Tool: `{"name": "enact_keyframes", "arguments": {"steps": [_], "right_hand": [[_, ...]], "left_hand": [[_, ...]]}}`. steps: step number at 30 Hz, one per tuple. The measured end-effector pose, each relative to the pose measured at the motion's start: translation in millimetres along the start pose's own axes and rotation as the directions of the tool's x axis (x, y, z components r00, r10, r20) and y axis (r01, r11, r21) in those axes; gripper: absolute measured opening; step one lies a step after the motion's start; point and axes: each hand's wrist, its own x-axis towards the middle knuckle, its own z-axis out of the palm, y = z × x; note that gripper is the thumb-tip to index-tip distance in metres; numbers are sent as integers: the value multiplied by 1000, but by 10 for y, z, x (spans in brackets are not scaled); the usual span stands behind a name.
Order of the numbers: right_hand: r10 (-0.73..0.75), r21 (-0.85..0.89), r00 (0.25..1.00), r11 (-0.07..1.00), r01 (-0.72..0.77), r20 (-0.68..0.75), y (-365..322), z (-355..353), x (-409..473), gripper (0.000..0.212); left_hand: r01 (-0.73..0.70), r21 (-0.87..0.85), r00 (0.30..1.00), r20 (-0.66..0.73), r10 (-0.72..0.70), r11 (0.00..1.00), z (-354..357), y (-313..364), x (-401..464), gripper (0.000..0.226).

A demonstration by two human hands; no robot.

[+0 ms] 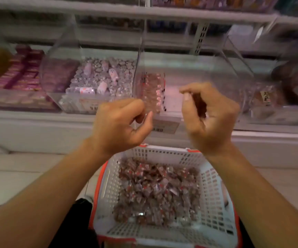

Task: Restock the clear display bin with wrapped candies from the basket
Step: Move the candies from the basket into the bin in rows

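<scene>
A white basket [210, 178] with orange trim sits low in front of me, holding a heap of brown and red wrapped candies [155, 192]. Above it on the shelf stands the clear display bin [198, 72], with a small stack of the same candies [153, 92] against its left wall. My left hand [119, 126] is raised at the bin's front, fingers curled, touching the candies there. My right hand [209, 119] hovers in front of the bin with fingers pinched; something dark shows inside the curled fingers, too blurred to name.
A neighbouring clear bin [69, 102] on the left holds silver-wrapped sweets. Pink packets [21, 72] lie further left, brown packs [273, 93] to the right. A price label [166, 126] hangs on the shelf edge. An upper shelf [126, 13] runs overhead.
</scene>
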Motion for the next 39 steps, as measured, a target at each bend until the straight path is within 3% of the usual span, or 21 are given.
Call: {"name": "enact_keyframes", "arguments": {"steps": [2,3,4,5,6,7,8,9,10,11,13,16,20,22,25,27,29,31,33,36,39], "right_hand": [[97,-98,992,991,-89,81,-3,-67,-694,16],[209,-195,955,966,-169,209,60,-48,-1049,16],[382,-316,830,911,-265,406,159,-24,-1401,18],[556,-448,574,829,-334,601,275,-9,-1748,21],[643,-549,250,756,-355,724,405,-14,-2104,31],[650,-612,-36,693,-382,759,514,-49,-2432,51],[635,-657,-217,620,-429,741,589,-110,-2724,72],[632,-686,-307,534,-494,712,624,-179,-2961,90],[647,-700,-337,451,-553,684,633,-238,-3145,101],[673,-704,-337,394,-590,659,639,-271,-3301,106],[717,-725,-350,309,-616,603,655,-260,-3501,109],[725,-743,-440,148,-653,530,721,-180,-3670,125],[726,-816,-529,77,-574,440,729,-69,-3882,142],[703,-825,-559,70,-561,440,714,10,-3922,147],[717,-814,-509,139,-564,475,729,142,-3909,132],[682,-798,-477,274,-536,555,709,252,-3896,100],[668,-805,-475,352,-477,573,657,354,-3897,83],[687,-825,-477,351,-443,548,639,402,-3909,75],[680,-803,-450,376,-464,578,652,373,-3924,47],[709,-770,-412,293,-567,573,739,249,-3958,9],[735,-712,-449,65,-699,508,852,149,-3973,23]], "left_hand": [[-64,-24,986,153,67,998,152,65,-320,27],[-43,-7,962,270,44,999,264,82,-541,24],[30,36,912,408,-42,999,390,104,-790,22],[156,116,813,549,-194,981,513,125,-1050,21],[299,247,646,659,-385,922,620,150,-1316,19],[402,401,430,711,-556,823,727,169,-1597,16],[462,522,200,727,-657,717,818,197,-1863,24],[503,602,-32,729,-683,620,900,226,-2132,45],[535,644,-214,730,-649,547,963,261,-2372,68],[545,663,-307,727,-614,513,1013,298,-2574,85],[544,693,-337,697,-632,474,1091,350,-2910,102],[616,712,-352,631,-691,337,1247,350,-3229,111],[855,511,-389,525,-757,-86,1543,194,-3452,119],[835,525,-448,479,-755,-163,1656,133,-3528,121],[772,619,-450,376,-810,-141,1750,109,-3650,100],[743,669,-397,424,-814,-13,1771,119,-3680,64],[780,622,-328,499,-802,68,1783,149,-3643,33],[834,552,-325,502,-802,8,1790,166,-3599,26],[857,513,-347,487,-802,-60,1782,186,-3560,22],[859,509,-344,489,-802,-58,1761,203,-3553,31],[868,491,-370,550,-749,-68,1773,231,-3525,36]]}}
